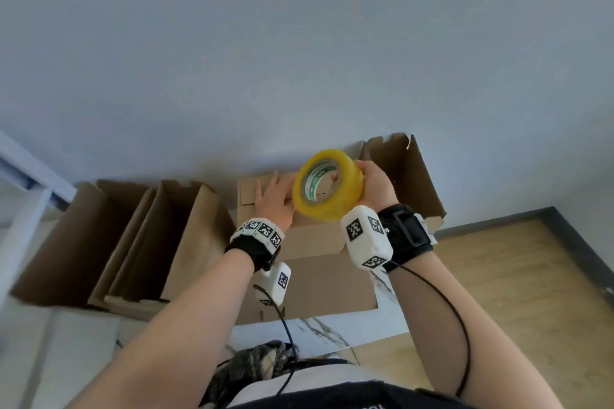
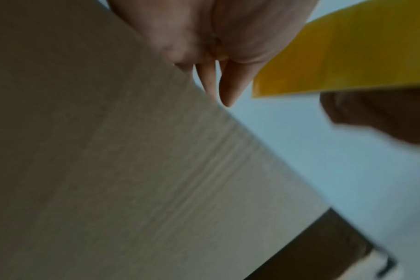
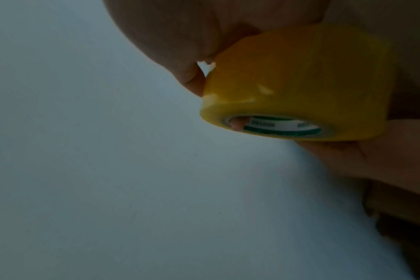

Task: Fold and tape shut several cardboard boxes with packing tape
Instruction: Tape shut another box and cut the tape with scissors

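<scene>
Gripping tape roll (image 1: 328, 185) | right hand (image 1: 373, 183) fingers (image 3: 237, 125) inside core | above box (image 1: 319, 242)

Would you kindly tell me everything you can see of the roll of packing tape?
The tape roll is a thick ring of glossy yellowish tape wound on a white core printed in green. The right hand grips it in the air above the closed cardboard box, a fingertip inside the core. It is tilted, its open core facing the head camera.

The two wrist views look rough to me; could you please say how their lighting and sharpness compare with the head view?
Head view: evenly lit, edges bent by the wide lens, tape roll fairly sharp. Left wrist view: cardboard box smeared by blur, left hand soft. Right wrist view: dim and noisy, right hand in shadow.
</scene>
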The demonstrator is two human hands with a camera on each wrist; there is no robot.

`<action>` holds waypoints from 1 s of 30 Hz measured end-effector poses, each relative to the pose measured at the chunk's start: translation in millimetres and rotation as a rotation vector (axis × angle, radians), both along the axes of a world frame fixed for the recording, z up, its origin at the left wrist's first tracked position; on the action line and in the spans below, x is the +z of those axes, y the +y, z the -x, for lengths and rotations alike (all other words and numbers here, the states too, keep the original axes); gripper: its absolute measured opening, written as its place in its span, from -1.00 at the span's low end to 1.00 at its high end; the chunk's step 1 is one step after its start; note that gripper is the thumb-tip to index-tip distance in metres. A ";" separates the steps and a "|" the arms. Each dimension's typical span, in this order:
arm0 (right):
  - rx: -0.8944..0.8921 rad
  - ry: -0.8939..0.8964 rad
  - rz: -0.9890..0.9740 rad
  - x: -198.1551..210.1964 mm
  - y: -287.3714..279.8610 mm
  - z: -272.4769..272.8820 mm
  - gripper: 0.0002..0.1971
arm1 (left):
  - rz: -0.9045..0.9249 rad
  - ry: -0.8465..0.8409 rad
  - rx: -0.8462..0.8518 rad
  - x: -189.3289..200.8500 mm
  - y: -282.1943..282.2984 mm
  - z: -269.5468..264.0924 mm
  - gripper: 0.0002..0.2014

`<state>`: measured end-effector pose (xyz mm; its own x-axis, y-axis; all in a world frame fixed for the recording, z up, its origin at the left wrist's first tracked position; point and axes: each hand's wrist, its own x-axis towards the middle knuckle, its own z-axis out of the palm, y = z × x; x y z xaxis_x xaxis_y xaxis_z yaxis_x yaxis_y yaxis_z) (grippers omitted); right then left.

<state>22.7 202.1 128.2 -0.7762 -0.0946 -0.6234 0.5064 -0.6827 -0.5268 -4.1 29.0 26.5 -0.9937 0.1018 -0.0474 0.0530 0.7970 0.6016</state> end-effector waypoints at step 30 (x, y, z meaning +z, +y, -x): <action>-0.156 0.196 0.464 -87.6 -30.7 25.1 -0.64 | -0.159 0.329 0.204 39.1 14.1 0.5 -0.57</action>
<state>-2.4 171.4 40.6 -0.9011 -0.2002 -0.3846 0.3022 -0.9261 -0.2259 -4.6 43.1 65.6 -0.9537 -0.1182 0.2765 0.1137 0.7094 0.6956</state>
